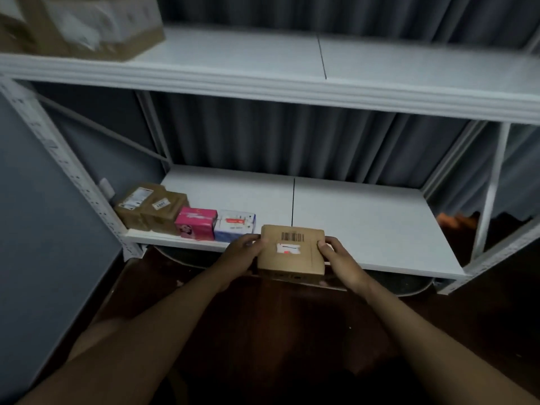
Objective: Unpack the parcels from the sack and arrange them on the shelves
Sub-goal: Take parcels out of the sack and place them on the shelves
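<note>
Fingers round barcoded parcel

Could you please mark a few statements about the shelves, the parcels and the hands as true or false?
1. Both hands, left hand and right hand, hold the brown parcel. True.
2. The pink box stands on the upper shelf. False: it is on the lower shelf.
3. The held parcel shows a barcode. True.
4. The white box is left of the pink box. False: it is right of it.
</note>
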